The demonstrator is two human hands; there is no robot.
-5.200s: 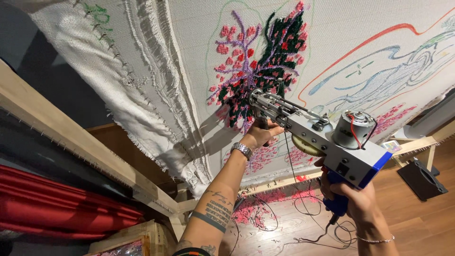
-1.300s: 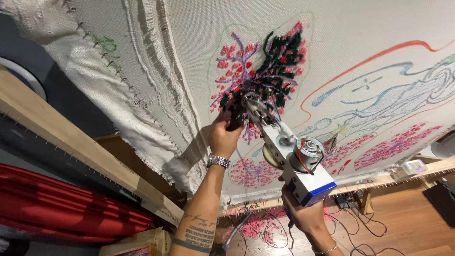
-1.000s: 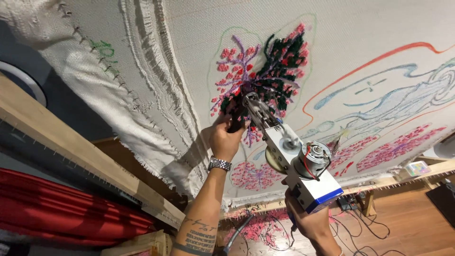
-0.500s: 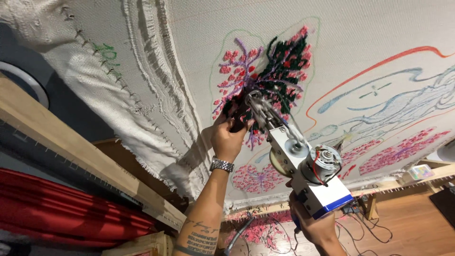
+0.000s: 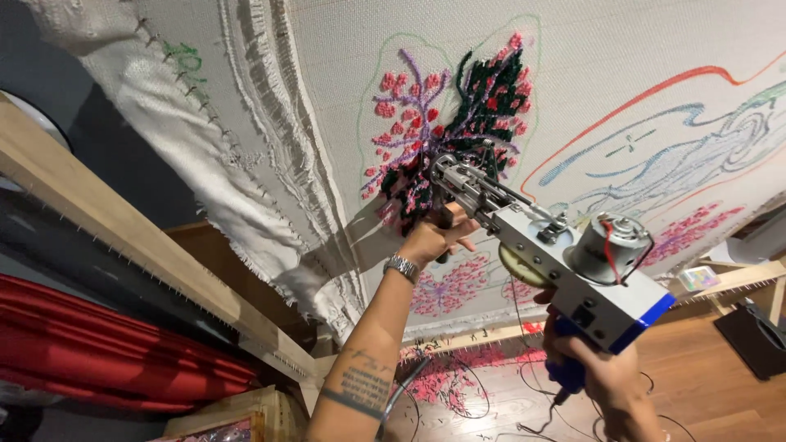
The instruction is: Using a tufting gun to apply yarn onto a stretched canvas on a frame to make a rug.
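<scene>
Right hand (image 5: 602, 378) wrapped tight around the blue rear handle of the tufting gun (image 5: 557, 258), low at the right. Left hand (image 5: 434, 236) closed on the gun's front grip, fingers curled under the metal barrel, a metal watch (image 5: 401, 268) on the wrist and tattoos down the forearm.

The gun points up and left, held between both hands. Its needle end meets the cloth (image 5: 344, 98) at the lower edge of a tufted patch (image 5: 454, 123); whether the needle is through the weave cannot be told. Grey body, blue rear corner, a round motor with red wire on top.

The patch: pink, purple, dark green and black pile inside a green drawn outline. To its right, drawn lines in red and blue, with a smaller pink tufted area (image 5: 696, 229) beyond. The cloth is stretched on a wooden frame (image 5: 123, 237), frayed at its left edge.

Below: wood floor (image 5: 704, 385) with pink yarn scraps (image 5: 442, 381) and loose cords. Red fabric (image 5: 106, 352) lies at lower left behind the frame.
</scene>
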